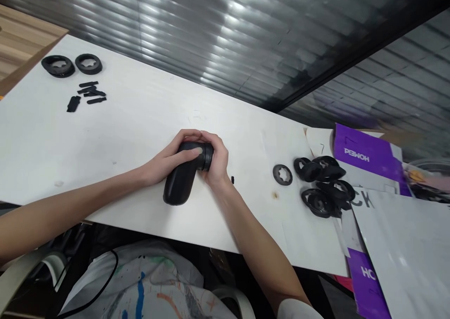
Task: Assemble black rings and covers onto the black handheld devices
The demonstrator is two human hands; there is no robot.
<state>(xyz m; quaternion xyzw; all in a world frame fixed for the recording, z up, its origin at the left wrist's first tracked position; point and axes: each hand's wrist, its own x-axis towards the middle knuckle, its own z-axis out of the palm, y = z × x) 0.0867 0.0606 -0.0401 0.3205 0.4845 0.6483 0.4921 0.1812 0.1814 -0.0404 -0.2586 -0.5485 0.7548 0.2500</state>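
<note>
Head camera: both hands hold a black device (179,183) low over the middle of the table (133,117). The left hand (163,167) wraps its body, thumb near the collar, and the right hand (218,162) cups its round end. If the hands press or twist unevenly, the smooth body could slip, or the end could sit crooked. A small black piece (232,180) lies right of the device, just beside the right wrist; a careless sweep might lose it. Farther right of the device, a loose ring (289,176) and a heap of black rings (326,171) could be knocked about by an elbow. Beyond the heap from the device are purple packaging (367,152) and a white packet (404,248); whether either holds anything, I cannot tell. Left of the device and well apart are black strips (94,93) and more rings (94,69).
</note>
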